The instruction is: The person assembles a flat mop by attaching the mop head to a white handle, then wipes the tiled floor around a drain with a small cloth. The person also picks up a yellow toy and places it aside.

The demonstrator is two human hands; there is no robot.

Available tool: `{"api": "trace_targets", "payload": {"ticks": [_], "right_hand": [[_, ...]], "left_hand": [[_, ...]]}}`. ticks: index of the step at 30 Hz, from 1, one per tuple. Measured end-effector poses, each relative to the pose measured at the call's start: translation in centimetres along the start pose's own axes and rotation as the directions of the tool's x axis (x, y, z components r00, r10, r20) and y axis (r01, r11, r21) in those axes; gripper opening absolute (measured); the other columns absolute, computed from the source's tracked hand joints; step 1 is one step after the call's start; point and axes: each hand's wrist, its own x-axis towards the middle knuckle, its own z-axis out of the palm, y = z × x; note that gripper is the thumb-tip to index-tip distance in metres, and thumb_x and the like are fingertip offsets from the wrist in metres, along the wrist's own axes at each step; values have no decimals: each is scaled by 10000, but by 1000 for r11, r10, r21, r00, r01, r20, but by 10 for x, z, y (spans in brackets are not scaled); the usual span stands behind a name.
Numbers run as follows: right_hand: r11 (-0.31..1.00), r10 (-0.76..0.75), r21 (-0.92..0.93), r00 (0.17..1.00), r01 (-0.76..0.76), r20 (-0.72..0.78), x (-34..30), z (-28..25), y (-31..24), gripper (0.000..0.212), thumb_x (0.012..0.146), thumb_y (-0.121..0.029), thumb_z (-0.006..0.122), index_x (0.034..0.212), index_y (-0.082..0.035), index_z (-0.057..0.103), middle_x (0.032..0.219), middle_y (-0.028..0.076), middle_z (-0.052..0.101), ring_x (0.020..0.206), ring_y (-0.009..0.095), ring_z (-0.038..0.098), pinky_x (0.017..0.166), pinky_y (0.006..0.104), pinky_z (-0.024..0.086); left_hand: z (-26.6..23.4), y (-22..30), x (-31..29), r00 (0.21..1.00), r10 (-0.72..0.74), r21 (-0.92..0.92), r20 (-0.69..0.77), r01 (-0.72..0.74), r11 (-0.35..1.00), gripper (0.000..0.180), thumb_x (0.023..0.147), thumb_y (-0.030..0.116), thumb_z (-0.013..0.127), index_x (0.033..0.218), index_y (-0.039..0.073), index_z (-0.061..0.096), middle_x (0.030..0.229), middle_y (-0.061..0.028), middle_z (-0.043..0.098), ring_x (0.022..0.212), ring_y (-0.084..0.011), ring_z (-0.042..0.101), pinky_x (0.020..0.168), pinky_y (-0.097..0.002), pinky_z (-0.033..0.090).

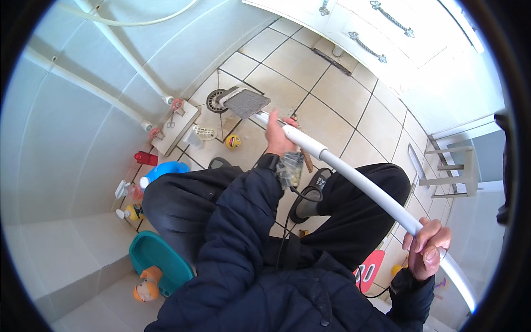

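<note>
The fingers of my right hand (pixel 428 252) are closed round the upper part of a white-handled flat mop (pixel 365 184). The fingers of my left hand (pixel 278 139) curl about its slim neck, thumb raised, the grip partly hidden. The mop slants across my knees, its grey pad (pixel 246 103) overlapping a round floor drain (pixel 214 101); I cannot tell whether it touches the tiles. The strap of my dark slipper (pixel 307 202) carries pale lettering too small for me to make out. Near the drain sits a yellow ball (pixel 233 142) with a printed smiling face. To my left stand a red bottle (pixel 146 159) and a blue, white-capped bottle (pixel 168 170), with no label legible from here, and a teal basin (pixel 145 249).
</note>
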Motion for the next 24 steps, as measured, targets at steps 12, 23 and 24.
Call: {"api": "trace_targets", "payload": {"ticks": [12,23,24], "right_hand": [[988,-25,-149,986,50,165,-1,5,6,350,950,-334,710,761,-123,503,674,50,617,515,167,600,519,298,478],[983,-46,-167,984,75,171,-20,-10,-8,362,933,-347,741,746,-137,512,651,13,647,494,163,631,485,288,492],[984,-47,-161,984,75,172,-23,-11,-10,356,931,-341,743,748,-140,513,650,11,646,493,163,630,486,289,494]], "left_hand": [[-28,21,13,998,59,208,-19,-54,977,288,984,247,672,842,102,468,657,-23,457,578,-170,503,543,-363,492],[-68,68,62,995,-29,266,93,3,964,396,912,384,776,844,137,474,637,1,432,574,-138,484,553,-347,470],[-68,72,66,993,-82,194,84,64,979,406,906,404,779,846,133,482,624,-6,435,571,-155,488,557,-353,479]]}}
